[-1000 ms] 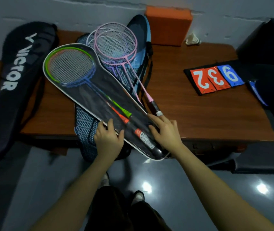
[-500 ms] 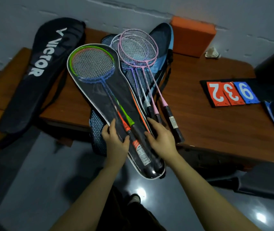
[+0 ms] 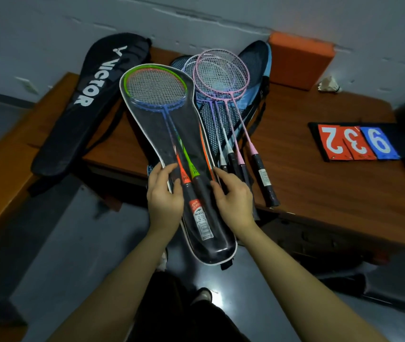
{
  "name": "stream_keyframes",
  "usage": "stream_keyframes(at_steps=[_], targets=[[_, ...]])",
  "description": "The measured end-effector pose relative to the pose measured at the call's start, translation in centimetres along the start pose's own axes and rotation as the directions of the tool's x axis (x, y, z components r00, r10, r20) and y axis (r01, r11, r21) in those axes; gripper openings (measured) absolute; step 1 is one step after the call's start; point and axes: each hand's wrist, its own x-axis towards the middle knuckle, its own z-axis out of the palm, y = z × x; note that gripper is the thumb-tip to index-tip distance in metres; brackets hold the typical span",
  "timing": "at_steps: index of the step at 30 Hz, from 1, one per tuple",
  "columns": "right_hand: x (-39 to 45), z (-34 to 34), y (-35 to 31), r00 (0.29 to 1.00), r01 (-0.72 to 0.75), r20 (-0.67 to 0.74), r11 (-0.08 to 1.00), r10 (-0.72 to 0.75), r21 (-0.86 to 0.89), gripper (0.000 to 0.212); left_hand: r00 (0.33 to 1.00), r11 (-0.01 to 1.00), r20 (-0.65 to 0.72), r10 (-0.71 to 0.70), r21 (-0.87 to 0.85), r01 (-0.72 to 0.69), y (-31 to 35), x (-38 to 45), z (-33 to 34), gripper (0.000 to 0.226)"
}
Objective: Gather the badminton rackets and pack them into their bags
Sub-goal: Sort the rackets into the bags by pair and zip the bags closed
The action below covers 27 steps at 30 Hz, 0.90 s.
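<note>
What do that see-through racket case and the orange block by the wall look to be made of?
The clear racket case looks like soft glossy plastic film with white piping: the rackets show through it. The orange block looks like matte foam, with soft edges and no shine, though that is uncertain.

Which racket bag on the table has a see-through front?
The white-edged clear bag under both hands; the black Victor bag and blue bag are opaque or mesh.

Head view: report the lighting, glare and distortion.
Head view: dim, bluish light; bright glare spots on the glossy floor below the hands; soft sheen on the clear racket cover; wide-angle bend curves the table edges and wall; labels stay readable, no strong blur.
</note>
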Motion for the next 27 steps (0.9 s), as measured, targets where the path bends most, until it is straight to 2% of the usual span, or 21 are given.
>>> stream_keyframes(at_steps=[8, 14, 20, 24, 27], targets=[[1.1, -0.1, -3.6, 0.99, 0.056, -0.132, 0.994, -0.043, 0.096, 0.033, 0.99, 0.99, -0.015, 0.139, 0.015, -0.139, 3.0, 2.8, -3.2, 0.034], [4.8, 2.6, -7.5, 0.985, 0.113, -0.145, 0.986, -0.095, 0.119, 0.033, 0.984, 0.981, 0.019, 0.177, 0.081, -0.178, 2.6, 7.8, -6.3, 0.033], [8.4, 8.8, -11.3, 0.99, 0.076, -0.13, 0.986, -0.057, 0.148, 0.029, 0.983, 0.975, 0.062, 0.175, 0.129, -0.182, -1.1, 14.6, -10.0, 0.033], [11.2, 14.4, -14.0, 0.994, 0.075, -0.083, 0.995, -0.071, 0.057, 0.027, 0.972, 0.968, 0.163, 0.169, 0.156, -0.195, -5.4, 20.6, -12.9, 0.034], [13.7, 18.9, -15.8, 0.997, 0.018, -0.076, 1.0, -0.017, 0.014, 0.027, 0.955, 0.963, 0.236, 0.181, 0.154, -0.22, -7.7, 25.4, -14.8, 0.034]])
